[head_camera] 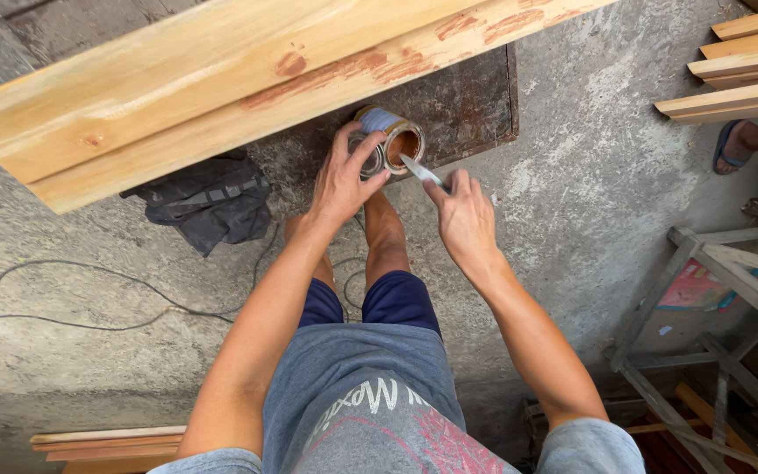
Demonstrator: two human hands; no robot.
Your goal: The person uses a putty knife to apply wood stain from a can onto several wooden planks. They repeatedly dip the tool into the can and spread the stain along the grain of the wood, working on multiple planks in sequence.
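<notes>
My left hand (341, 180) grips a small round tin can (394, 136), tilted so its open mouth shows brownish-orange paste inside. A metal lid (368, 158) sits against the can under my fingers. My right hand (464, 219) holds a thin metal putty knife (421, 169), its blade tip pointing at the can's mouth. Just above both hands lies a long pale wooden plank (221, 83) with reddish-brown filler patches along its face and edge.
A dark board (475, 105) lies under the plank on the concrete floor. A black cloth (208, 200) and a black cable (89, 303) are at left. Wooden slats (739, 75) and another person's sandalled foot (739, 145) are at upper right, a wooden frame (712, 325) at right.
</notes>
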